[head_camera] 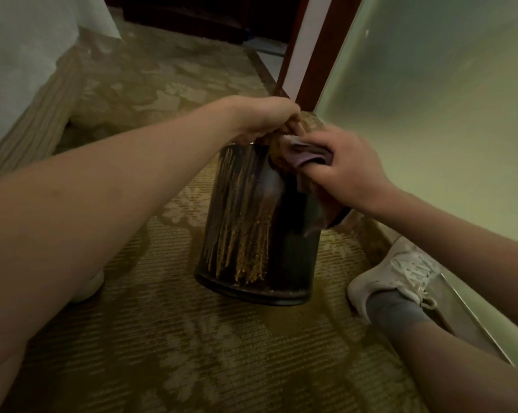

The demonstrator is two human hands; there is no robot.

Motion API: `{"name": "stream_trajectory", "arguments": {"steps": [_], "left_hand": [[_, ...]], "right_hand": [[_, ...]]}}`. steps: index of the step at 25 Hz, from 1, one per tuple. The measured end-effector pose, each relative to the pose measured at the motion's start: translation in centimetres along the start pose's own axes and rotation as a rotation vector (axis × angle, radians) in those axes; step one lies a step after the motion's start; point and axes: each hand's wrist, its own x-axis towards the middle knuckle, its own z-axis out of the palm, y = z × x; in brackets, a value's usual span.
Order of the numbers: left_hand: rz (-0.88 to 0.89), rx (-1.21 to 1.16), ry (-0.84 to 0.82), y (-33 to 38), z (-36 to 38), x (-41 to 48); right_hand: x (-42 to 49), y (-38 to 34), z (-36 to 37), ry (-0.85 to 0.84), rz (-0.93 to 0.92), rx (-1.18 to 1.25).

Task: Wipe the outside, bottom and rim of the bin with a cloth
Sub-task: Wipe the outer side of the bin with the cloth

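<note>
A dark round bin (pixel 251 234) with gold streaks down its side stands on the patterned carpet, tilted a little away from me. My left hand (pixel 263 119) grips the bin's far top edge from above. My right hand (pixel 347 168) holds a bunched purplish cloth (pixel 308 158) pressed against the upper right of the bin, and a loose end of the cloth hangs down the bin's side. The bin's top is mostly hidden by both hands.
A pale green wall (pixel 430 114) runs along the right, with a dark wooden door frame (pixel 308 55) just behind the bin. My white shoe (pixel 394 272) rests right of the bin. White bedding (pixel 22 55) hangs at the upper left. A second shoe (pixel 91 286) shows under my left arm.
</note>
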Motion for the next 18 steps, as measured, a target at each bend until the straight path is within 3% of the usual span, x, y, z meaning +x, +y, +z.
{"name": "stream_trajectory", "arguments": {"steps": [2, 4, 7, 14, 18], "left_hand": [[0.022, -0.036, -0.029, 0.1, 0.3, -0.2], [0.024, -0.016, -0.039, 0.1, 0.5, -0.3], [-0.008, -0.012, -0.061, 0.1, 0.5, -0.6], [0.064, 0.131, 0.053, -0.2, 1.5, -0.8], [0.081, 0.113, 0.017, 0.3, 2.0, -1.5]], "right_hand": [[0.5, 0.1, 1.1, 0.025, -0.102, -0.265], [-0.2, -0.2, 2.7, 0.014, -0.13, -0.329], [-1.7, -0.6, 3.8, -0.017, -0.111, -0.253], [-12.5, -3.6, 7.8, -0.385, -0.26, -0.097], [-13.1, -3.1, 7.4, -0.48, -0.143, 0.041]]}}
